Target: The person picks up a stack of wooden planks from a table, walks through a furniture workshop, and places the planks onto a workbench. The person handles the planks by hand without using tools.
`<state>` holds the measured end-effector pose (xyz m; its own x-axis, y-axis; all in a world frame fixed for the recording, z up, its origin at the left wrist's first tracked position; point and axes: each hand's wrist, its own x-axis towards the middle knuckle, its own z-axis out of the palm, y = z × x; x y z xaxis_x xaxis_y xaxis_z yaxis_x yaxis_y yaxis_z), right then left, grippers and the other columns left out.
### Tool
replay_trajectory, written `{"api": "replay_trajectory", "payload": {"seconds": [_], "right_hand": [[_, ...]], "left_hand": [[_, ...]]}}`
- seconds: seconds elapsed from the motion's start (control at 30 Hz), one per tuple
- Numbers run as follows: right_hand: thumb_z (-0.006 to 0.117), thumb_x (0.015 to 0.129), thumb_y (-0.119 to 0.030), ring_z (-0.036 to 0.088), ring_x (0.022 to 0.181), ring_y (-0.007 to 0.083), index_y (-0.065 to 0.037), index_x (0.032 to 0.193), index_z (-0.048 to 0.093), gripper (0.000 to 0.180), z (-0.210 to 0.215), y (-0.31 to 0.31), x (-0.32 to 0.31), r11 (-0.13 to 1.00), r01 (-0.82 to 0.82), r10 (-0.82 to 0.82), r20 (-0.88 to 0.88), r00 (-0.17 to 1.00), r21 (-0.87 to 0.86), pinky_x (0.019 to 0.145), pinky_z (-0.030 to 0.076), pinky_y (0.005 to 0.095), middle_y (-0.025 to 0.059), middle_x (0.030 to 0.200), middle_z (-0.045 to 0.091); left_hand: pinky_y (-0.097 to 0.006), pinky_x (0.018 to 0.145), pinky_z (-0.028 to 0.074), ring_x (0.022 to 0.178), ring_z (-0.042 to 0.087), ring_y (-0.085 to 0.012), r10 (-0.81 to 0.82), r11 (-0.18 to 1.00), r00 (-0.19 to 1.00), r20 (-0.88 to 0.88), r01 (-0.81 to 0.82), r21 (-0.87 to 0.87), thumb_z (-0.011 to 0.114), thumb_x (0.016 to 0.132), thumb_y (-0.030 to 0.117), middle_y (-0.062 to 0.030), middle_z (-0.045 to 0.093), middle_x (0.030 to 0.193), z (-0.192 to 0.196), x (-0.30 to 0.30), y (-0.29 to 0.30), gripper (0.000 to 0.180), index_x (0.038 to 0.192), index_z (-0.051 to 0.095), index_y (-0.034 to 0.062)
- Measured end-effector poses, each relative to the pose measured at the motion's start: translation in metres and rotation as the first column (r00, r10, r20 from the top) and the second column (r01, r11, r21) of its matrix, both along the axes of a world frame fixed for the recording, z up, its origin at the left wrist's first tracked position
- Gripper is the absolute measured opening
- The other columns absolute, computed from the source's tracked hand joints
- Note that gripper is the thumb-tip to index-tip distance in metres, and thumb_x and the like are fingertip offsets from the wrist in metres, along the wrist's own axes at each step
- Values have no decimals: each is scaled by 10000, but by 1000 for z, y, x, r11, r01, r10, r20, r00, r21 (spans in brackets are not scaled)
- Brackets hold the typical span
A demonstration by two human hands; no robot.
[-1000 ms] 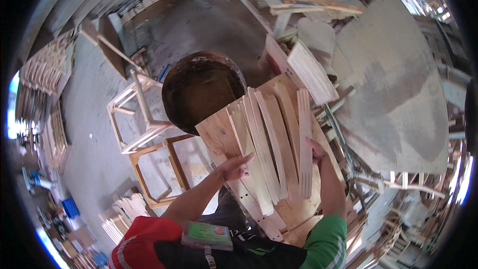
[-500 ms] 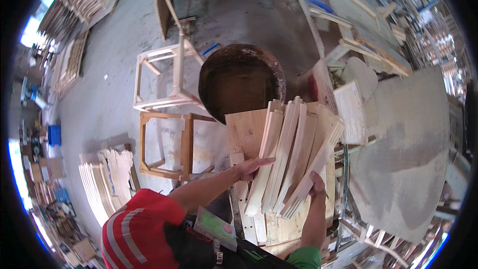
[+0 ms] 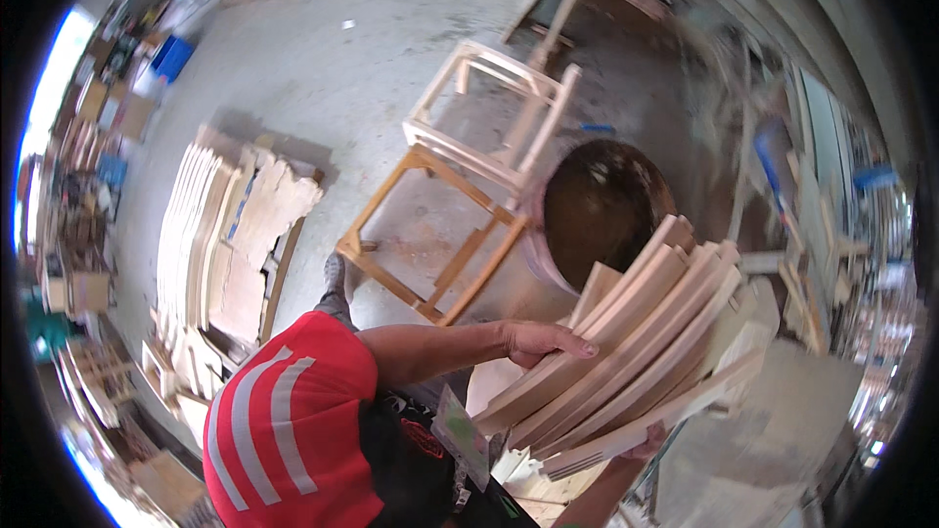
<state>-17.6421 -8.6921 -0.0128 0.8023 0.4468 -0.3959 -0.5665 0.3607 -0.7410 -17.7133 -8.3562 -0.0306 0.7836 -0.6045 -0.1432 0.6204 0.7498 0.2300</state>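
Note:
A bundle of several pale, slightly curved wooden slats (image 3: 631, 337) is squeezed between my two hands, the slats side by side and tilted up to the right. My left hand (image 3: 550, 340) presses on the bundle's near left side, thumb lying along the outer slat. On the opposite side my right hand (image 3: 644, 442) grips low around the outermost slat, which has grooves at its near end. That hand is partly blurred, and the undersides of the slats are hidden.
Beyond the slats stands a round tub (image 3: 606, 205) with a dark brown inside. Left of it are a pale wooden frame (image 3: 489, 108) and a browner one (image 3: 430, 235). Stacked wooden pieces (image 3: 225, 235) lie on the floor at left. A large grey board (image 3: 753, 440) is at right.
The view has swung left, so the tub and frames appear farther right. The bundle is now gathered between both hands and looks raised from the boards beneath it.

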Motion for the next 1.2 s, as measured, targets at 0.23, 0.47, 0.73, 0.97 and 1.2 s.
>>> {"api": "replay_trajectory", "payload": {"seconds": [0.23, 0.47, 0.73, 0.97, 1.2], "right_hand": [[600, 826, -502, 514, 1200, 360, -24, 1396, 373, 777, -17, 238, -115, 961, -269, 274, 384, 882, -68, 956, 491, 523, 222, 1337, 477], [591, 822, -370, 552, 1174, 332, -10, 1378, 389, 692, -15, 476, -219, 888, -449, 455, 334, 826, -98, 967, 493, 450, 185, 1292, 517], [638, 758, -234, 675, 982, 310, 42, 1273, 502, 600, 3, 661, -249, 687, -676, 706, -22, 708, 266, 849, 571, 420, 182, 1127, 641], [644, 812, -223, 692, 925, 287, 44, 1225, 543, 502, -16, 738, -209, 622, -710, 764, -58, 642, 330, 804, 585, 409, 173, 1064, 665], [645, 824, -183, 693, 869, 262, 34, 1088, 617, 343, -4, 838, -80, 801, -589, 590, 25, 807, 108, 794, 572, 401, 144, 966, 682]], "left_hand": [[-391, 976, 500, 1107, 624, -201, 270, 961, 963, -19, -268, 70, 644, 916, 350, -113, 621, 1267, 8, -155, 203, 550, 1337, 514, 23], [-433, 998, 489, 1130, 622, -253, 549, 826, 836, -19, -538, 169, 611, 922, 386, -154, 599, 1293, 64, -344, 411, 600, 1384, 472, 30], [-458, 1033, 452, 1191, 582, -296, 761, 628, 648, 18, -744, 228, 595, 924, 417, -175, 552, 1355, 69, -430, 524, 678, 1439, 394, 24], [-462, 1028, 459, 1194, 577, -290, 726, 656, 674, 136, -738, 161, 587, 925, 438, -165, 556, 1352, 55, -379, 617, 677, 1445, 392, 51], [-467, 1019, 467, 1161, 598, -285, 653, 742, 748, 119, -664, 95, 617, 912, 370, -139, 589, 1315, 23, -214, 753, 595, 1393, 462, 56]]}}
